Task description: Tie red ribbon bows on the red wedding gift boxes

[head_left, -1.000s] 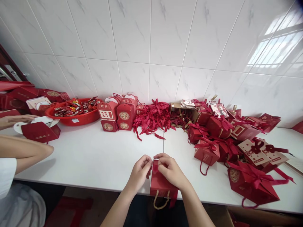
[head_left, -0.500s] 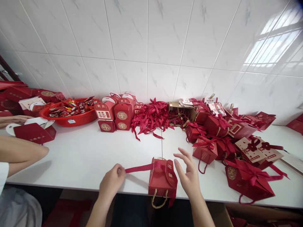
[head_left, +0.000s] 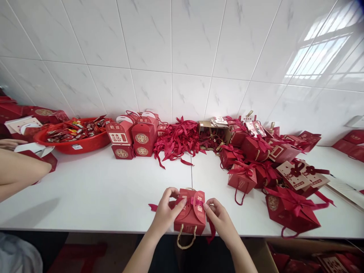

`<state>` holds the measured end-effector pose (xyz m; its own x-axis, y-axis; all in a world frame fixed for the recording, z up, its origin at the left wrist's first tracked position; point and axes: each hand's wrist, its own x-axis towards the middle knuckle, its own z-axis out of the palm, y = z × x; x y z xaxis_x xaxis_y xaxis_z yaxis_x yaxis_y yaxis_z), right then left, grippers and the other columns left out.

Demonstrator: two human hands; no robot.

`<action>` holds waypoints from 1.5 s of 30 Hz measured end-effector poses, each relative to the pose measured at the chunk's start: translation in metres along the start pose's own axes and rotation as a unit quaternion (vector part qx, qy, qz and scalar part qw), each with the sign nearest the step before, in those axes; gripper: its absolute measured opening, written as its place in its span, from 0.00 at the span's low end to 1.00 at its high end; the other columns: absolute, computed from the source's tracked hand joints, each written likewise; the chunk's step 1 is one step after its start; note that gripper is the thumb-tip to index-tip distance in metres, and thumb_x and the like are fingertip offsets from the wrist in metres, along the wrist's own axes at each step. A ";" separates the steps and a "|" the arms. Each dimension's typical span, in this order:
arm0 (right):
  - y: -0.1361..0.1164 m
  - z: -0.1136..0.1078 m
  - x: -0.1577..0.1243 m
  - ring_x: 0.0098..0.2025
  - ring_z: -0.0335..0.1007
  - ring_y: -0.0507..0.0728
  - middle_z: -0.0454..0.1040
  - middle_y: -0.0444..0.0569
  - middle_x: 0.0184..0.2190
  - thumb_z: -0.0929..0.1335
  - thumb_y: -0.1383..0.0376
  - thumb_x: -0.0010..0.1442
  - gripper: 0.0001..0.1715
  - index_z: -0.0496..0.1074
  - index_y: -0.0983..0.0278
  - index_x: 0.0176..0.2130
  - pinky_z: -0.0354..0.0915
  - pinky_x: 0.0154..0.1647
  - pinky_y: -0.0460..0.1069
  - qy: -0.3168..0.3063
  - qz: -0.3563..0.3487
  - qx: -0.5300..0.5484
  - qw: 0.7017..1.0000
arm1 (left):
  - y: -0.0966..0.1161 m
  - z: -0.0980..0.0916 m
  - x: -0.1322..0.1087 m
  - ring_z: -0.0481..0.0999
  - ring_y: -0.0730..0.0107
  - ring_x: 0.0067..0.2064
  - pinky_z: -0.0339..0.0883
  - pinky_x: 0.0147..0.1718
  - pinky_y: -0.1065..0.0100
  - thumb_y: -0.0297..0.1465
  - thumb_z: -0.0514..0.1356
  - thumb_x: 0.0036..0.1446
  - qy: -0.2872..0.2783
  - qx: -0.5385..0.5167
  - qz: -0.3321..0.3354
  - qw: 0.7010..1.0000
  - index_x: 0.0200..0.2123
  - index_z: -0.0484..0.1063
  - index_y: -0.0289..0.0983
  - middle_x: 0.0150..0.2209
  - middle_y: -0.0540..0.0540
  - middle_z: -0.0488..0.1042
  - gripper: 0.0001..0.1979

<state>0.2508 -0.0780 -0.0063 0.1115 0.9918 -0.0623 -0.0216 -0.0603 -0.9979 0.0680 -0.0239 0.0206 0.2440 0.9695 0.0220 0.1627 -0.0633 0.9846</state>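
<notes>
A red gift box (head_left: 190,219) with a twisted cord handle (head_left: 186,246) sits at the table's front edge. Two rounded flaps meet on its top, and a dark red ribbon (head_left: 192,201) is threaded through their slots. My left hand (head_left: 167,210) grips the box's left side, thumb on the left flap. On the other side, my right hand (head_left: 217,214) is closed with thumb and forefinger at the right flap's edge. One ribbon end sticks out left behind my left hand; the other hangs at the box's right. Whether the right fingers also pinch ribbon is unclear.
Loose ribbons (head_left: 179,138) lie heaped by the wall, beside stacked red boxes (head_left: 143,138). A red basin (head_left: 76,147) holds wrapped sweets. Bow-tied boxes (head_left: 241,176) crowd the right side. At far left, another person's arm (head_left: 22,170) reaches over the table. A carton (head_left: 270,258) stands below right.
My left hand has let the outstretched ribbon end go and moved right onto the box. My right hand has closed at the box's right edge. Both flaps now lie folded over the top.
</notes>
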 end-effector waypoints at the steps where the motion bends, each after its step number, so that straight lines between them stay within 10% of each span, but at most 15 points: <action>1: -0.001 -0.001 0.001 0.23 0.60 0.51 0.64 0.40 0.20 0.65 0.49 0.58 0.20 0.65 0.63 0.29 0.57 0.26 0.46 -0.014 0.009 0.007 1.000 | -0.001 0.002 0.001 0.71 0.67 0.37 0.67 0.33 0.69 0.41 0.60 0.52 0.000 0.005 -0.011 1.000 0.34 0.61 0.40 0.36 0.49 0.67 0.14; 13: 0.006 -0.027 0.023 0.19 0.33 0.46 0.42 0.33 0.15 0.68 0.51 0.55 0.29 0.50 0.61 0.20 0.36 0.20 0.45 -0.080 0.048 0.131 0.987 | -0.018 -0.023 0.011 0.48 0.76 0.23 0.46 0.25 0.70 0.47 0.58 0.51 -0.016 0.036 -0.066 0.997 0.17 0.47 0.39 0.18 0.57 0.46 0.26; 22: 0.003 -0.037 0.049 0.22 0.47 0.49 0.51 0.38 0.17 0.68 0.49 0.53 0.25 0.58 0.63 0.19 0.47 0.23 0.46 0.040 -0.070 -0.178 0.981 | -0.026 -0.009 -0.007 0.51 0.75 0.23 0.54 0.29 0.69 0.49 0.55 0.53 -0.016 0.082 -0.066 0.994 0.18 0.47 0.39 0.18 0.57 0.46 0.26; 28: 0.001 -0.046 0.035 0.34 0.64 0.57 0.69 0.48 0.30 0.68 0.51 0.54 0.18 0.67 0.63 0.31 0.61 0.36 0.50 0.171 -0.160 -0.253 0.939 | -0.027 -0.009 -0.024 0.66 0.56 0.45 0.65 0.41 0.59 0.45 0.58 0.52 0.191 0.179 0.030 0.965 0.35 0.68 0.41 0.40 0.43 0.68 0.15; 31: 0.004 -0.045 0.016 0.29 0.63 0.55 0.68 0.47 0.25 0.63 0.50 0.60 0.21 0.68 0.63 0.27 0.60 0.33 0.49 0.135 -0.124 -0.247 0.952 | -0.030 -0.008 -0.043 0.66 0.55 0.46 0.66 0.41 0.57 0.43 0.55 0.56 0.173 0.219 0.041 0.959 0.35 0.71 0.42 0.39 0.43 0.68 0.12; 37: 0.009 -0.018 -0.006 0.26 0.61 0.53 0.69 0.45 0.24 0.62 0.49 0.61 0.22 0.74 0.64 0.33 0.58 0.27 0.46 0.017 -0.041 -0.114 0.992 | -0.046 0.002 -0.058 0.69 0.54 0.46 0.60 0.50 0.49 0.42 0.52 0.58 0.030 0.215 -0.009 0.976 0.49 0.70 0.49 0.40 0.44 0.71 0.17; 41: 0.011 -0.002 -0.006 0.19 0.51 0.48 0.60 0.39 0.17 0.67 0.48 0.56 0.21 0.73 0.64 0.32 0.50 0.19 0.43 0.035 0.050 0.069 0.996 | -0.046 0.006 -0.048 0.60 0.50 0.59 0.58 0.53 0.54 0.45 0.55 0.56 0.096 0.016 -0.115 0.989 0.51 0.69 0.47 0.53 0.43 0.68 0.21; 45: 0.014 0.004 0.002 0.19 0.56 0.46 0.67 0.40 0.24 0.72 0.52 0.51 0.17 0.72 0.62 0.32 0.53 0.17 0.41 0.059 0.147 0.333 0.930 | -0.028 0.005 -0.038 0.67 0.57 0.55 0.66 0.46 0.63 0.41 0.61 0.53 0.132 -0.279 -0.173 0.935 0.49 0.69 0.47 0.52 0.47 0.70 0.19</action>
<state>0.2463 -0.0767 -0.0201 0.1101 0.9221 -0.3709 -0.6742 -0.2049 -0.7095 0.0586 -0.0600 -0.0084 0.0130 0.9386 -0.3446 -0.3538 0.3267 0.8764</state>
